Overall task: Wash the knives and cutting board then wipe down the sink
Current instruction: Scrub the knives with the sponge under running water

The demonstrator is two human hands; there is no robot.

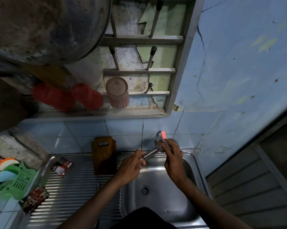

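Over the steel sink basin (157, 200), my left hand (131, 167) grips the handle end of a metal knife (150, 153), whose blade points up and right. My right hand (173, 161) holds a grey scrubbing cloth (161, 145) wrapped round the blade's far end, just below the tap with its pink handle (163, 135). A brown wooden cutting board (104, 156) leans upright against the tiled wall at the back of the ribbed drainboard (73, 192). No running water can be made out.
Two dark sachet packets (62, 166) (34, 201) lie on the drainboard. A green plastic basket (18, 180) with utensils sits at the left. Above hangs a metal rack with red cups (88, 96), a striped glass (118, 93) and a large blackened pot (45, 28).
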